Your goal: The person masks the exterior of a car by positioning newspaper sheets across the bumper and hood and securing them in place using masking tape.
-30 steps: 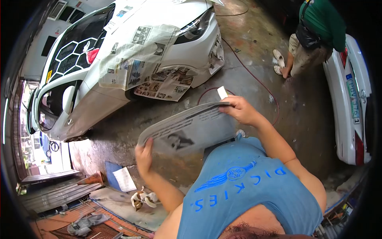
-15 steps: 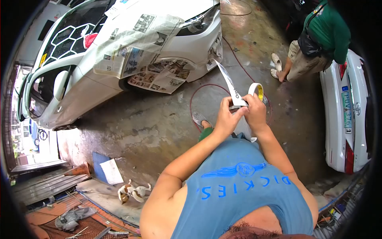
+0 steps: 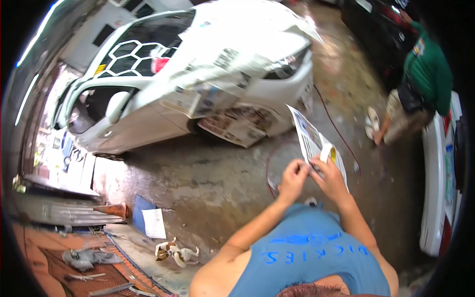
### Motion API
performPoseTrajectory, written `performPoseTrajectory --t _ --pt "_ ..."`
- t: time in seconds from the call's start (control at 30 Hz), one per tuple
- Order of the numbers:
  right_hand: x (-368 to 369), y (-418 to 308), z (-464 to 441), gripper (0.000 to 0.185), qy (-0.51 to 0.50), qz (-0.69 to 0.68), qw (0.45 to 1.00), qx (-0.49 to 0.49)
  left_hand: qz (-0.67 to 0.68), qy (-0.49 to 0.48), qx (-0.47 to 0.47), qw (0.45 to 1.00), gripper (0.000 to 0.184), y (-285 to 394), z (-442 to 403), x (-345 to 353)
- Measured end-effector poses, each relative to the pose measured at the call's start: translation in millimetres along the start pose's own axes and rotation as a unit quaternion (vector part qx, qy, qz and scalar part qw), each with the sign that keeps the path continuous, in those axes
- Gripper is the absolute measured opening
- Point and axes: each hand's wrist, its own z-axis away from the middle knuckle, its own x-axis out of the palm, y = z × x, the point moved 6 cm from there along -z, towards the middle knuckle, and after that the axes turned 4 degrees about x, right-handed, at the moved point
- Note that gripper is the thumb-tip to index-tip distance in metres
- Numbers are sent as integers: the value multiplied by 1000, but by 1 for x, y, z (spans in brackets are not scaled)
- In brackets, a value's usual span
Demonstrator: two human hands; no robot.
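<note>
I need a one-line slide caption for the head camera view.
Left hand and right hand meet at a newspaper sheet and tape roll, near a white car partly covered with newsprint.

The newspaper sheet (image 3: pixel 308 136) is white with dark print and a multicoloured picture; the tape roll (image 3: pixel 325 152) is white outside, yellow inside. The tank top (image 3: pixel 307 265) is muted blue, its lettering and emblem brighter blue. White hexagon outlines pattern the dark windshield (image 3: pixel 156 32) of the white car (image 3: pixel 148 126). The co-worker's top (image 3: pixel 429 72) is green, the bag (image 3: pixel 411 96) black. The dog (image 3: pixel 182 253) is white with brown patches, the traffic cone (image 3: pixel 113 210) orange, the hose (image 3: pixel 339 127) dark red.
</note>
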Motion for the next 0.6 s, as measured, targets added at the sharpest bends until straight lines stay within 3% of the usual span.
performPoseTrajectory --t 0.07,0.17,0.27,0.4,0.6 --pt "0 -9 -3 36 -7 -15 1000 -2 -32 5 -5 999 14 9 1 -4" --pt "0 -17 -6 36 -8 -27 1000 3 37 34 32 998 16 6 3 -11" --pt "4 -21 -6 36 -5 -31 999 -36 94 66 -17 993 17 9 8 -14" --pt "13 -17 -2 35 -3 -25 1000 -14 93 69 -31 993 20 13 13 -15" --pt "4 -14 3 37 18 -42 999 -22 90 -2 -8 996 25 22 14 -6"
